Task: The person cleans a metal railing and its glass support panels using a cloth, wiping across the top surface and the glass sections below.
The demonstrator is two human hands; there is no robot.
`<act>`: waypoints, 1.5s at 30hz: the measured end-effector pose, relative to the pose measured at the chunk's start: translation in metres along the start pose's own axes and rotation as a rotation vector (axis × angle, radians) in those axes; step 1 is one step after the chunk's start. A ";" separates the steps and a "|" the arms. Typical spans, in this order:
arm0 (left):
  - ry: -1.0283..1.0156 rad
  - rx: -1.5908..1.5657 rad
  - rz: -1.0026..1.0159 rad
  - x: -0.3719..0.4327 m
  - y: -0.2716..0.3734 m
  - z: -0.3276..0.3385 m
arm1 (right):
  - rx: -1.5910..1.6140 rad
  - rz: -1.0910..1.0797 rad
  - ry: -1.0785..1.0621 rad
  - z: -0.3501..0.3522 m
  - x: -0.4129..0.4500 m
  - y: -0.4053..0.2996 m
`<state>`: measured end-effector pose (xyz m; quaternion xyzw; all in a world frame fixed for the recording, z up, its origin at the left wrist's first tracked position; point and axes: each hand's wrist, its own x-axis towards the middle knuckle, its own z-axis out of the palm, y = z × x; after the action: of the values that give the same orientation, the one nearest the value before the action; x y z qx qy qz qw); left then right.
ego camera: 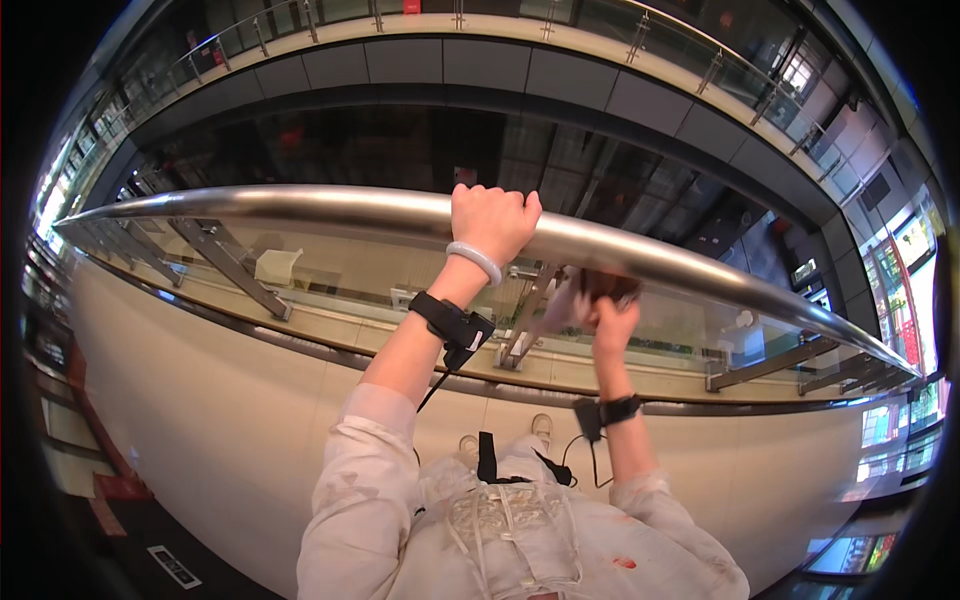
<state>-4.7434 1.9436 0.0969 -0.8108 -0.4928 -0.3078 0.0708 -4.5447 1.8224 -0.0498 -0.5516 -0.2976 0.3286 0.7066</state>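
Observation:
My left hand (491,221) is wrapped over the top of a thick, polished metal handrail (337,201). A pale bangle (474,259) circles that wrist. Below the rail, my right hand (616,322) grips a dark brown cloth (604,283), blurred and partly hidden by the rail. The cloth is close to a metal baluster post (536,304) and the glass panel (667,322) of the balustrade. Whether it touches the post or the glass is hard to tell. Each forearm wears a black strapped device with a cable.
The balustrade curves across the view, with more metal posts (232,270) on its left. Beyond it lies an open drop, with another railed gallery (487,26) opposite. Pale floor tiles (225,397) lie under my feet. A dark mat (202,555) is at lower left.

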 end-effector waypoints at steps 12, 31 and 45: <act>0.084 0.015 0.039 0.008 0.011 0.007 | -0.777 -0.487 -0.018 -0.031 0.030 0.074; 0.057 0.008 0.013 0.003 0.005 0.002 | -0.844 -0.222 -0.321 -0.024 -0.011 0.041; 0.083 0.028 0.020 0.002 0.004 0.002 | -0.819 -0.762 0.254 0.007 0.016 0.100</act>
<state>-4.7381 1.9438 0.0967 -0.8012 -0.4854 -0.3336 0.1054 -4.5544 1.8571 -0.1450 -0.6693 -0.4912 -0.1603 0.5340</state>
